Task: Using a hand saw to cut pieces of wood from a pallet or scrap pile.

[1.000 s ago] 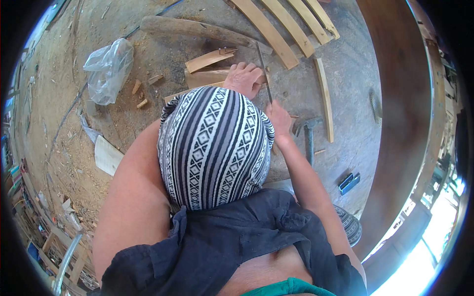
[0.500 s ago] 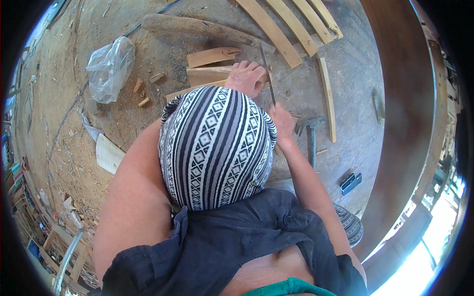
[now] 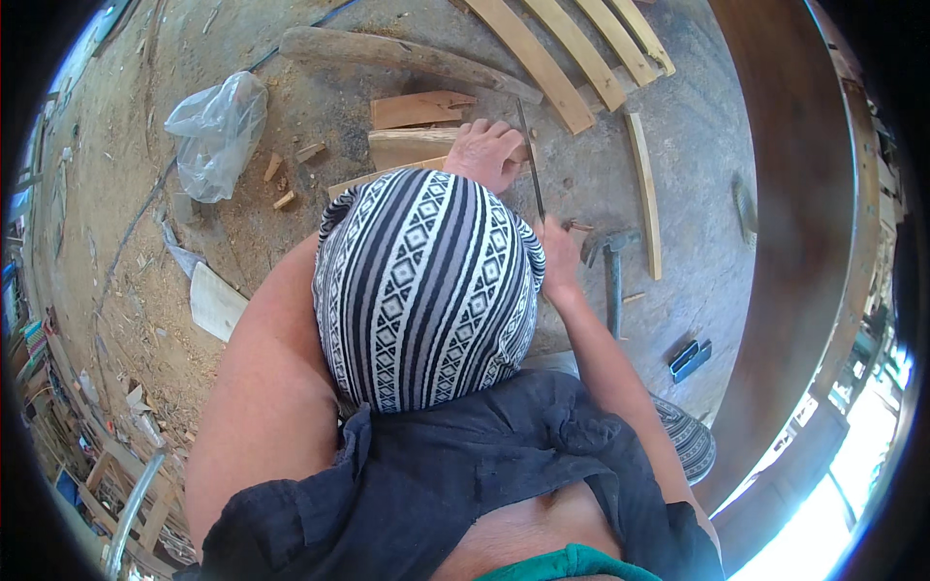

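Observation:
My left hand (image 3: 486, 155) rests with bent fingers over the right end of a wooden board (image 3: 407, 147), pressing it and gripping its edge. Just right of those fingers runs the thin dark blade of a handsaw (image 3: 531, 160), seen almost edge-on at the board's end. Closed around the saw's near end is my right hand (image 3: 559, 259); the handle itself is hidden inside it. A reddish wood piece (image 3: 417, 108) lies beyond the board. My knee in black-and-white patterned cloth (image 3: 426, 290) covers the near part of the board and another wood strip (image 3: 387, 176).
A hammer (image 3: 614, 281) lies right of my right hand, with a dark blue phone-like object (image 3: 689, 360) nearer. Several planks (image 3: 542, 73), a long rough timber (image 3: 407, 58) and a narrow strip (image 3: 643, 198) lie beyond. At left is a clear plastic bag (image 3: 221, 136); a big brown beam (image 3: 790, 242) borders the right.
My right hand and the saw have slid a little toward me along the blade's line. The left hand stays on the board.

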`<action>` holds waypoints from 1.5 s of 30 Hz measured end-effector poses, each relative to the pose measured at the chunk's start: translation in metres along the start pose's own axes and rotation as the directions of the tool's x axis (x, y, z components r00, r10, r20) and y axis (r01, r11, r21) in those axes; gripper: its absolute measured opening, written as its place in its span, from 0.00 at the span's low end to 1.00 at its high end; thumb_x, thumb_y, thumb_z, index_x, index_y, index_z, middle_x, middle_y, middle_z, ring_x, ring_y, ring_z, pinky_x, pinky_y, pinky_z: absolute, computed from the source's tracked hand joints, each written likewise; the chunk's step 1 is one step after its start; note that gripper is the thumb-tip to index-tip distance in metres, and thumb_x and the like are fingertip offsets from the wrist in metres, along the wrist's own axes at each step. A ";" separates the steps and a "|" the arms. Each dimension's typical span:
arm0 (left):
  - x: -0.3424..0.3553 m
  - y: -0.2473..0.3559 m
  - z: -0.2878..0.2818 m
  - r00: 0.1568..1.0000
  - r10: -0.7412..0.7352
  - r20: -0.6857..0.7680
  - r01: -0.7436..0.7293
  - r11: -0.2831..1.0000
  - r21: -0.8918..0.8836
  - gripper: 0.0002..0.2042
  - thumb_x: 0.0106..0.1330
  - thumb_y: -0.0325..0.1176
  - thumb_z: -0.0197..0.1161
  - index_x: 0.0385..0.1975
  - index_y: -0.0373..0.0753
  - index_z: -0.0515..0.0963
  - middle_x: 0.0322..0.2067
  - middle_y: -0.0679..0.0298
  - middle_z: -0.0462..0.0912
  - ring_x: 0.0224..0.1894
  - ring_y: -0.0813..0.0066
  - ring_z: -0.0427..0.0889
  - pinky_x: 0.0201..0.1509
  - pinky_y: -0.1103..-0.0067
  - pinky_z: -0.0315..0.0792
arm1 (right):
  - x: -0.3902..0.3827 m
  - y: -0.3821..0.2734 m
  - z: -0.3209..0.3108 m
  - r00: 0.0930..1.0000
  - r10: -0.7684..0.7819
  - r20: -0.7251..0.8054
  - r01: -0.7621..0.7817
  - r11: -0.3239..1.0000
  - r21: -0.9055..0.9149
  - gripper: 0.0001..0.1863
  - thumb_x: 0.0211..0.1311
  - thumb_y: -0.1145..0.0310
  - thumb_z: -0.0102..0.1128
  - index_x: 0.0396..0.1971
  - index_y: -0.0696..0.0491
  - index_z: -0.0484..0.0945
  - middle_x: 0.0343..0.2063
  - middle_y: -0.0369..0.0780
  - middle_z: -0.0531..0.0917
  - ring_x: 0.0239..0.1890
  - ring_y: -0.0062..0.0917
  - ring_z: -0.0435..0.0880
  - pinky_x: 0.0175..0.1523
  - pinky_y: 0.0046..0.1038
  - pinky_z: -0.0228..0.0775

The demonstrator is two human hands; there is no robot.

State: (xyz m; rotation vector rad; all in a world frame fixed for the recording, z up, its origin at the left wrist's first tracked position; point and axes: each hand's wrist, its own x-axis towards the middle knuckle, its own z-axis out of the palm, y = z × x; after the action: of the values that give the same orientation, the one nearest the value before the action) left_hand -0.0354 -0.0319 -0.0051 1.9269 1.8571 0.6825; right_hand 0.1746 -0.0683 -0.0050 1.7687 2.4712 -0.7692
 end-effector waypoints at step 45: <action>0.000 -0.001 0.002 1.000 0.008 0.016 -0.008 1.000 0.015 0.15 0.52 0.34 0.61 0.40 0.41 0.73 0.40 0.60 0.75 0.47 0.59 0.71 0.50 0.66 0.63 | -0.025 0.006 -0.004 0.998 0.065 -0.008 -0.064 0.994 0.088 0.11 0.64 0.60 0.47 0.28 0.53 0.70 0.19 0.52 0.78 0.25 0.52 0.78 0.30 0.52 0.65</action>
State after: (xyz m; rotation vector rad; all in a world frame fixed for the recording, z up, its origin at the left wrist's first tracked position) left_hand -0.0352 -0.0316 -0.0071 1.9448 1.8510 0.6562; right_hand 0.1905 -0.0879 0.0031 1.8759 2.4086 -0.8782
